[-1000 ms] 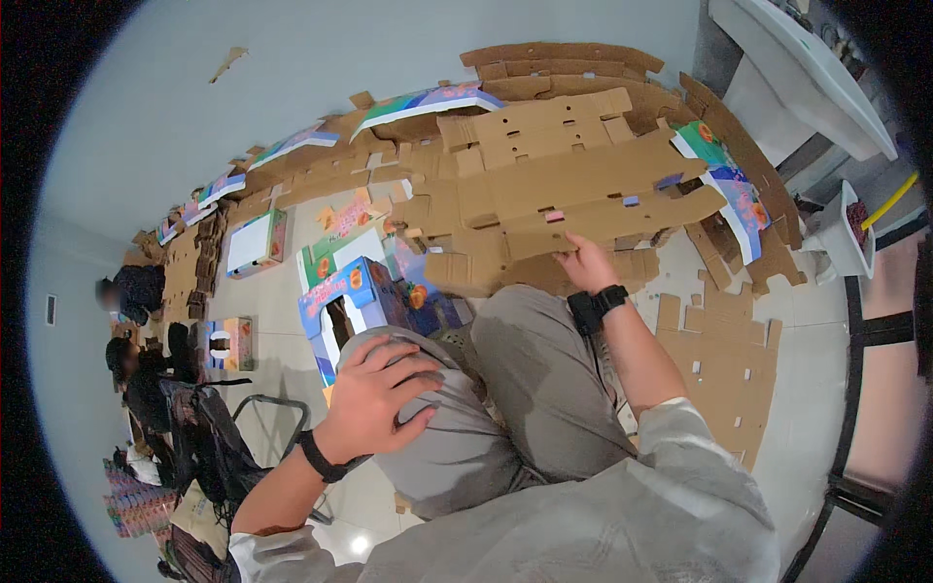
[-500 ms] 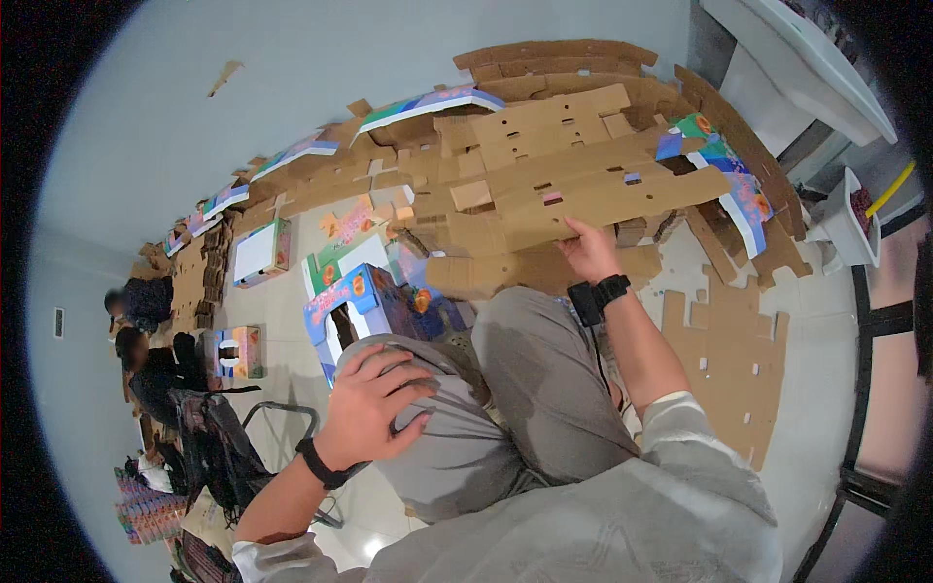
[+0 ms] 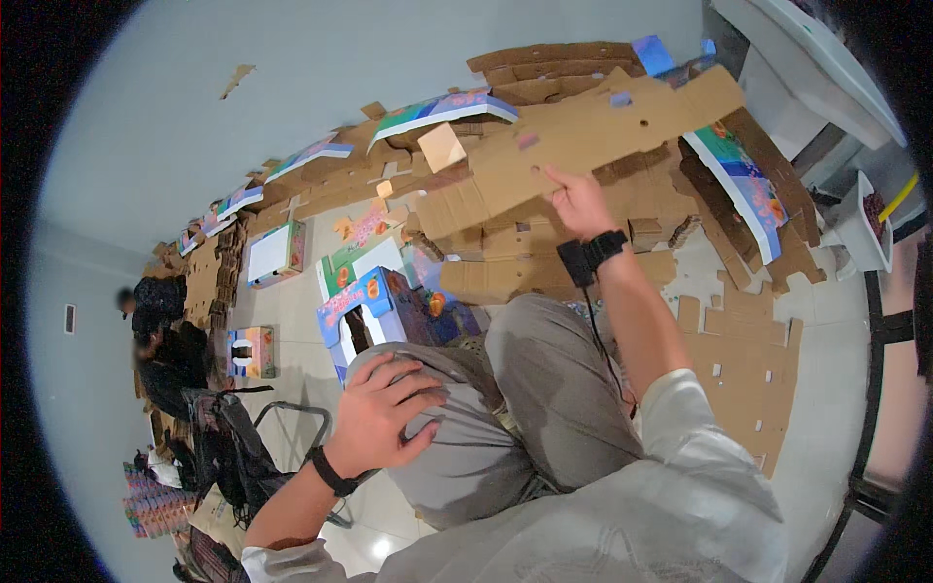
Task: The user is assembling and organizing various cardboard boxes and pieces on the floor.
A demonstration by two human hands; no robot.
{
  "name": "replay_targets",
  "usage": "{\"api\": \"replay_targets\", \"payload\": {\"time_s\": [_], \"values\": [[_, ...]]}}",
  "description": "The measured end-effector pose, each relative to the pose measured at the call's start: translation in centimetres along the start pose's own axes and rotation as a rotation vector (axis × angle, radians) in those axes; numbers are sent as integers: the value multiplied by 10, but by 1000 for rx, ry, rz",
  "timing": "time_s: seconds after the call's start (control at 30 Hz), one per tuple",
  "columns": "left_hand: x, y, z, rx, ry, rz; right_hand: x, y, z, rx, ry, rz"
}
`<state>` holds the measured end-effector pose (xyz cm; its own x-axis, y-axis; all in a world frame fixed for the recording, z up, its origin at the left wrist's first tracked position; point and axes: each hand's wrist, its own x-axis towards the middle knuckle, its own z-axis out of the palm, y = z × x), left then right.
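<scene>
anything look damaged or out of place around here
Yes: a jagged tan patch at the upper left breaks up the pale wall; I cannot tell whether it is a stuck scrap or surface damage. The cardboard sheet slants, but the right hand is holding it, so that seems ordinary.

the cardboard sheet point(image 3: 581, 141) looks matt, the trousers point(image 3: 564, 379) matt cloth, the floor point(image 3: 828, 379) glossy.

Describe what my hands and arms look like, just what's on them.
Your left hand and right hand are gloveless. The left wears a black wristband; the right, a black wrist strap with a boxy black module and thin black cable. Light grey sleeves end near the elbows.
</scene>
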<state>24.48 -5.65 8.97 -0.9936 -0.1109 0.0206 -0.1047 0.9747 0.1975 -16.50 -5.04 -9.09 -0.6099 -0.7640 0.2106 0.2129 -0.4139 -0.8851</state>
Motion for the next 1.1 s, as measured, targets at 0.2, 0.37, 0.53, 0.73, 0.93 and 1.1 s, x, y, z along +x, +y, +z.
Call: {"api": "replay_targets", "payload": {"time_s": [0.2,0.37,0.53,0.73,0.93,1.1], "values": [[-2,-1,0,-9,18,-12,70,-21,4,634,-13,103],[-2,0,-1,-24,31,-11,143,-32,3,720,28,95],[-2,-1,-1,-23,54,-30,161,-32,-3,743,-50,79],[-3,-3,1,-32,64,-22,79,-1,45,670,51,83],[-8,-4,3,-37,78,-31,9,-11,53,581,17,79],[-14,-6,4,-33,89,-35,-47,13,9,487,204,305]]}}
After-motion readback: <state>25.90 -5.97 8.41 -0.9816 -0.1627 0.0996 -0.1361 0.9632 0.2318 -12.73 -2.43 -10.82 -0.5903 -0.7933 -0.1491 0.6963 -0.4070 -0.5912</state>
